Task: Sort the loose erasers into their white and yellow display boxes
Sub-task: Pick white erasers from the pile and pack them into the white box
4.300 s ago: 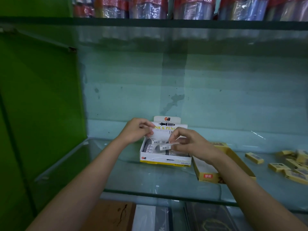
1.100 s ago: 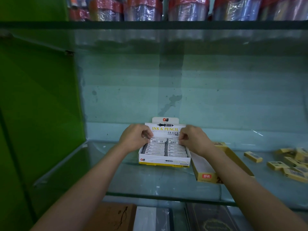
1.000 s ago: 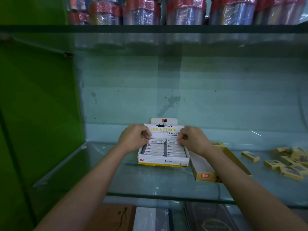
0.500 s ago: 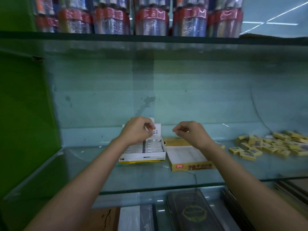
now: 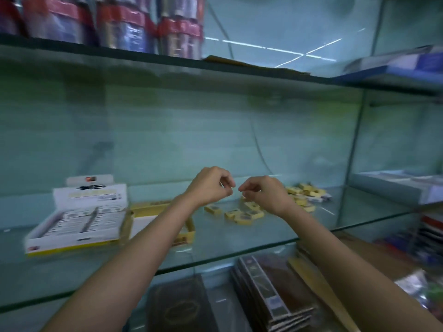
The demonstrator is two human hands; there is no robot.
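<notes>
- both hands hang above the clear glass shelf [image 5: 239, 238], close together, fingertips nearly facing each other.
- the left hand [image 5: 209, 186] has its fingers loosely curled, thumb near the forefinger; nothing shows between them, though blur hides anything small.
- the right hand [image 5: 265, 195] is curled the same way and, as far as the blur allows, holds nothing.
- the loose small yellow-sleeved rectangular erasers [image 5: 242, 214] lie scattered on the shelf just below and beyond the right hand; a denser heap of yellow erasers [image 5: 305, 194] sits further right and back.
- the right hand is the nearer to both; the left hand would have to cross over.
- the nearest erasers lie flat, long axes at mixed angles, mostly running roughly left to right.
- the open yellow cardboard display box [image 5: 163, 214] sits left of the scatter, partly behind the left forearm, and looks largely unfilled.
- the white cardboard display box with a printed upright flap [image 5: 79, 221] stands just beside it on the far left, with rows of white-sleeved erasers [image 5: 72, 220] inside.
- judgement: the next move is a reach down and rightward by the right hand, then a carry leftward.
</notes>
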